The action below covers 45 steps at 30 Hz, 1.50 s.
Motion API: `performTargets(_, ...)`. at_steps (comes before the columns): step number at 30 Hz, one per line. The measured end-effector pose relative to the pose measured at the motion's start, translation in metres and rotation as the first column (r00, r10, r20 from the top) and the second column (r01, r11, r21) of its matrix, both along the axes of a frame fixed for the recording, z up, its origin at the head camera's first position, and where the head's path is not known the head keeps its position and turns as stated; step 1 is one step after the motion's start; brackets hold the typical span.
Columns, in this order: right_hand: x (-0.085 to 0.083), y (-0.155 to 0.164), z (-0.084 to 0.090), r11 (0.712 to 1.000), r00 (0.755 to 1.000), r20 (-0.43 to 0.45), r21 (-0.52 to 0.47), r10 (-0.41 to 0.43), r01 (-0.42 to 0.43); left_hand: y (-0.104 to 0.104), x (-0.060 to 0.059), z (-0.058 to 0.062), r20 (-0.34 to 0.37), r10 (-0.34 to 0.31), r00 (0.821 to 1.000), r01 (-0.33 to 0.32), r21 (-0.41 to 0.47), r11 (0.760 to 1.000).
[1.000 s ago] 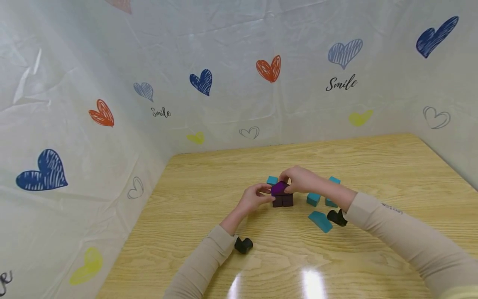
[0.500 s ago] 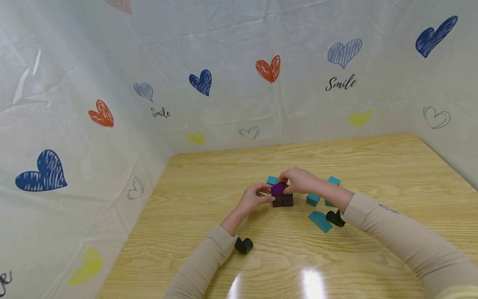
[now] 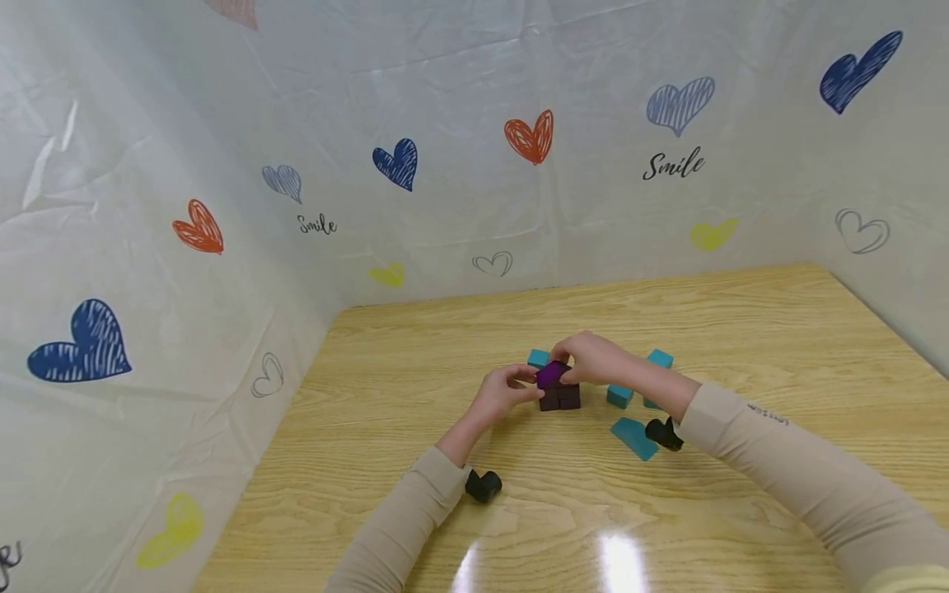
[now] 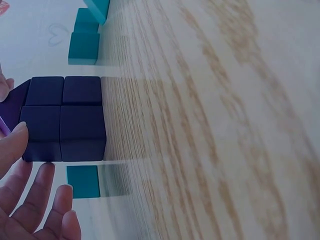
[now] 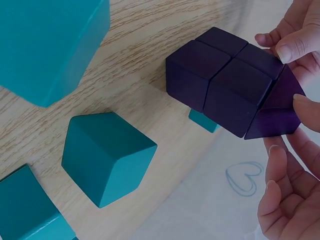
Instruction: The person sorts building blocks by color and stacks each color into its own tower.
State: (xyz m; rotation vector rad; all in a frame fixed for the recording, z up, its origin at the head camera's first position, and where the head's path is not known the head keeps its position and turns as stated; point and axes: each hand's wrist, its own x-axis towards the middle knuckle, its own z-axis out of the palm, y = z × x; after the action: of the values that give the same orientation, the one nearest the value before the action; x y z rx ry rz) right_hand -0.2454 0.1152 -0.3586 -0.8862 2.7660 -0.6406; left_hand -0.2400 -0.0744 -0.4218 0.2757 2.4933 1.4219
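A bright purple block (image 3: 552, 375) sits on top of a square of dark purple cubes (image 3: 560, 399) in the middle of the wooden table (image 3: 741, 329). My left hand (image 3: 528, 384) pinches the purple block from the left. From above and to the right, my right hand (image 3: 569, 362) grips the same block. In the right wrist view the purple block (image 5: 278, 113) lies against the dark purple cubes (image 5: 220, 75), with fingertips (image 5: 292, 47) on both sides. In the left wrist view the dark purple cubes (image 4: 62, 117) appear as a two-by-two face beside my left fingers (image 4: 30, 197).
Teal blocks lie around the stack: one behind it (image 3: 539, 358), two to the right (image 3: 621, 395) (image 3: 658, 360) and a flat one (image 3: 635, 438) nearer me. Black pieces lie by my left sleeve (image 3: 483, 486) and under my right wrist (image 3: 662, 432). Heart-printed sheets wall the table.
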Motion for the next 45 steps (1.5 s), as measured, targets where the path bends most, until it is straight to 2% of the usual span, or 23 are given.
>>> performTargets(15, 0.001, 0.001, 0.0, 1.0, 1.0, 0.0, 0.021, -0.002, 0.002, -0.001, -0.002, -0.001, -0.005, 0.001, 1.0, -0.001, 0.001, 1.0)
performTargets(19, 0.003, 0.005, 0.001, 0.999, 0.998, 0.042, -0.021, -0.041, 0.042, -0.004, -0.001, 0.0, -0.017, -0.011, 1.0, 0.011, 0.008, 1.0)
performTargets(23, 0.005, 0.019, 0.006, 0.989, 0.994, 0.065, -0.116, -0.085, 0.092, -0.007, 0.001, 0.003, -0.03, -0.023, 0.999, 0.023, 0.022, 0.999)
performTargets(28, 0.009, 0.041, 0.017, 0.976, 0.993, 0.022, -0.185, -0.114, 0.116, -0.012, 0.006, 0.012, -0.065, -0.02, 0.998, 0.023, 0.046, 0.999)
performTargets(36, 0.022, 0.073, 0.025, 0.965, 0.987, -0.012, -0.21, -0.162, 0.156, -0.016, 0.017, 0.023, -0.125, -0.038, 0.991, 0.041, 0.022, 0.999)
performTargets(45, 0.03, 0.093, 0.017, 0.962, 0.982, -0.032, -0.212, -0.184, 0.173, -0.015, 0.026, 0.026, -0.16, -0.023, 0.987, 0.03, 0.042, 0.999)
